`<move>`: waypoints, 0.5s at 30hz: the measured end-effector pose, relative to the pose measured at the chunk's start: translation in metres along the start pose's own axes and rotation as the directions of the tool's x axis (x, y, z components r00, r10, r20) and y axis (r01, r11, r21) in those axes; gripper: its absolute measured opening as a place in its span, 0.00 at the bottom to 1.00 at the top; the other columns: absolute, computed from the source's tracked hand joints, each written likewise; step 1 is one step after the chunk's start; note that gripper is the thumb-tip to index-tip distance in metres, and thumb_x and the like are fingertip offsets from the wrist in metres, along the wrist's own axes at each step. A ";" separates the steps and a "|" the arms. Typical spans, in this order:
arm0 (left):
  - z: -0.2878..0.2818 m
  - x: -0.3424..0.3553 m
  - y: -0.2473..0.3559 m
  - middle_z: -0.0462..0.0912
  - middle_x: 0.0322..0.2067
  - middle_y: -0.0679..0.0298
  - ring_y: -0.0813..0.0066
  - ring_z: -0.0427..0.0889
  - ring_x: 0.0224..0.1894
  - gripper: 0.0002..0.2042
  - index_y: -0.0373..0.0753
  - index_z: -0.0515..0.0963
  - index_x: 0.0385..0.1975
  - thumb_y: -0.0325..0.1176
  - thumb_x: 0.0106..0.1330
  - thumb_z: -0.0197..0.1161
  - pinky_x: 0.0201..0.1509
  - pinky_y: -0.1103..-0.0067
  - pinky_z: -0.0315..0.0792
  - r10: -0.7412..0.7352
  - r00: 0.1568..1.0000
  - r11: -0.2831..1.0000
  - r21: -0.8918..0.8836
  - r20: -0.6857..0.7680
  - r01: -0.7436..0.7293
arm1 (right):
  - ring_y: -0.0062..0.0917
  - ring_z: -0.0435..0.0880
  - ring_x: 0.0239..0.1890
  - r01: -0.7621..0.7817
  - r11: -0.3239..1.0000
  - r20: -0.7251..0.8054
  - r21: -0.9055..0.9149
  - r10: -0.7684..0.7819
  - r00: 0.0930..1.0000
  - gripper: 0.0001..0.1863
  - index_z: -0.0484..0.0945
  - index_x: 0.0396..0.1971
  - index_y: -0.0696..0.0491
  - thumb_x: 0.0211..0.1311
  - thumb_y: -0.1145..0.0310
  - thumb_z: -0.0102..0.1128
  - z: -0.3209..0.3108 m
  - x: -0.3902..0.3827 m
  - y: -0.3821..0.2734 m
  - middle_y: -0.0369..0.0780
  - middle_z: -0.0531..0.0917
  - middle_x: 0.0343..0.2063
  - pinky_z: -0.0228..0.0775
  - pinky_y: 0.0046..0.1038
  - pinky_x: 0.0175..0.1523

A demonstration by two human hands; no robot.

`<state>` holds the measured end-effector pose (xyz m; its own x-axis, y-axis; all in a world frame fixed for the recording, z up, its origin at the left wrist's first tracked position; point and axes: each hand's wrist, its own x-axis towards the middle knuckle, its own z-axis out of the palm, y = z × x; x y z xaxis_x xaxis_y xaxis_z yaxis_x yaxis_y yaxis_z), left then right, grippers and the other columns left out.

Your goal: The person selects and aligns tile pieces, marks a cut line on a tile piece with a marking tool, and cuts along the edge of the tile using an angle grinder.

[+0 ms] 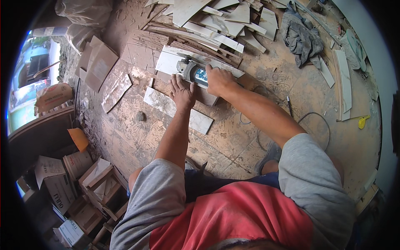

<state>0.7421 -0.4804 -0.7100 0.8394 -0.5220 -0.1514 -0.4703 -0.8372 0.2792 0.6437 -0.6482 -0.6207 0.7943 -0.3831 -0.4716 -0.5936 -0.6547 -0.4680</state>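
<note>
My right hand [221,81] is wrapped round the rear of an angle grinder [199,75] with a grey head and blue body. The grinder's disc points to the far left, over a white marbled tile [166,61]. My left hand [182,93] lies just left of the grinder, fingers spread and pressing down beside the tile's near edge. Part of a brownish slab [206,98] shows under the grinder and between my hands. Whether the disc touches the tile cannot be made out. A narrow marbled tile strip [200,121] rests on the floor nearer to me.
A heap of broken tile offcuts [225,25] lies beyond the work. Grey cloth [301,37] is crumpled at the far right. A cable [329,129] loops by my right knee. Cartons [52,175] and a wooden frame [102,187] stand at the left. A small stone [141,116] sits on the floor.
</note>
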 end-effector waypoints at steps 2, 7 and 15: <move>0.000 0.000 0.000 0.42 0.74 0.58 0.55 0.38 0.76 0.43 0.41 0.50 0.71 0.65 0.64 0.50 0.72 0.51 0.42 0.000 1.000 1.000 0.002 0.009 0.000 | 0.42 0.84 0.48 0.012 1.000 -0.009 0.005 -0.012 1.000 0.28 0.67 0.53 0.58 0.50 0.72 0.64 -0.001 -0.004 0.004 0.52 0.82 0.44 0.77 0.37 0.52; -0.002 0.000 0.002 0.42 0.74 0.58 0.53 0.39 0.76 0.43 0.41 0.50 0.71 0.65 0.63 0.50 0.72 0.51 0.42 -0.004 1.000 1.000 0.007 0.020 0.004 | 0.43 0.84 0.48 0.005 1.000 0.003 0.010 -0.005 1.000 0.27 0.67 0.53 0.58 0.50 0.73 0.62 -0.001 -0.010 0.011 0.52 0.83 0.42 0.77 0.38 0.52; -0.001 0.000 0.000 0.43 0.74 0.58 0.53 0.40 0.76 0.42 0.41 0.50 0.71 0.63 0.64 0.48 0.72 0.51 0.43 0.000 1.000 1.000 0.020 0.015 0.000 | 0.43 0.84 0.47 0.025 1.000 -0.017 -0.008 -0.025 1.000 0.28 0.67 0.53 0.59 0.50 0.72 0.63 0.006 -0.014 0.021 0.52 0.83 0.42 0.78 0.38 0.51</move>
<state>0.7429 -0.4803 -0.7093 0.8354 -0.5242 -0.1652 -0.4758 -0.8402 0.2603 0.6191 -0.6526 -0.6288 0.8110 -0.3774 -0.4470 -0.5725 -0.6691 -0.4739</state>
